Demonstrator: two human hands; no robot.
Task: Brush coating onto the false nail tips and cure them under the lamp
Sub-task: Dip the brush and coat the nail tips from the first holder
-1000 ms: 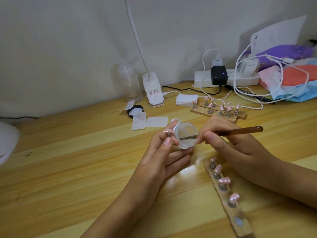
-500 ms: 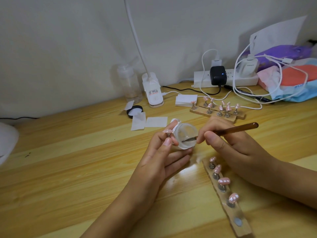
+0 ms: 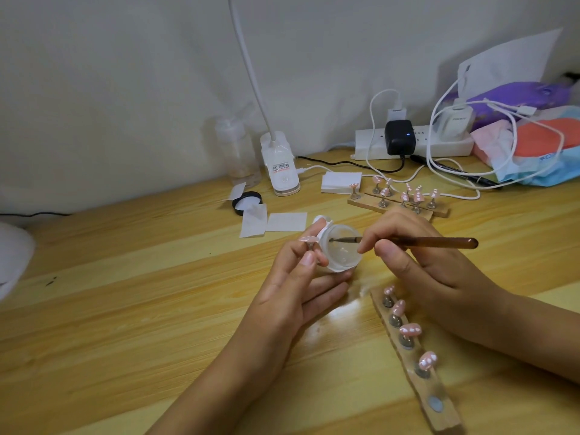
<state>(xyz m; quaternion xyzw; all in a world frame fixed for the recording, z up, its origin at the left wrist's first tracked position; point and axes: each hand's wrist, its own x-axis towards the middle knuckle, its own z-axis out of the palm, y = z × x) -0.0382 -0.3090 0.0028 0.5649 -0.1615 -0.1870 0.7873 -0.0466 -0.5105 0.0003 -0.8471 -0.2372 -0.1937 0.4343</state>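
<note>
Left hand (image 3: 292, 287) cups a small translucent jar (image 3: 340, 249); right hand (image 3: 417, 265) pinches a brown brush (image 3: 439, 242), bristles down inside the jar.

Left thumb and forefinger also pinch a pink nail tip (image 3: 307, 239) at the jar's rim, its stand mostly hidden by the fingers. Jar contents too pale to make out. Near wooden strip (image 3: 414, 356) lies just beside the right wrist: four pink tips upright, one bare disc at its near end. Second strip (image 3: 398, 202) farther back, tips too small to count. Clip lamp (image 3: 281, 171) stands by the wall, neck running out of the top, head unseen. White rounded object (image 3: 12, 255) cut off at left edge. Pale wood-grain table (image 3: 125, 309); plain off-white wall; power strip (image 3: 417, 142) with chargers against it.
</note>
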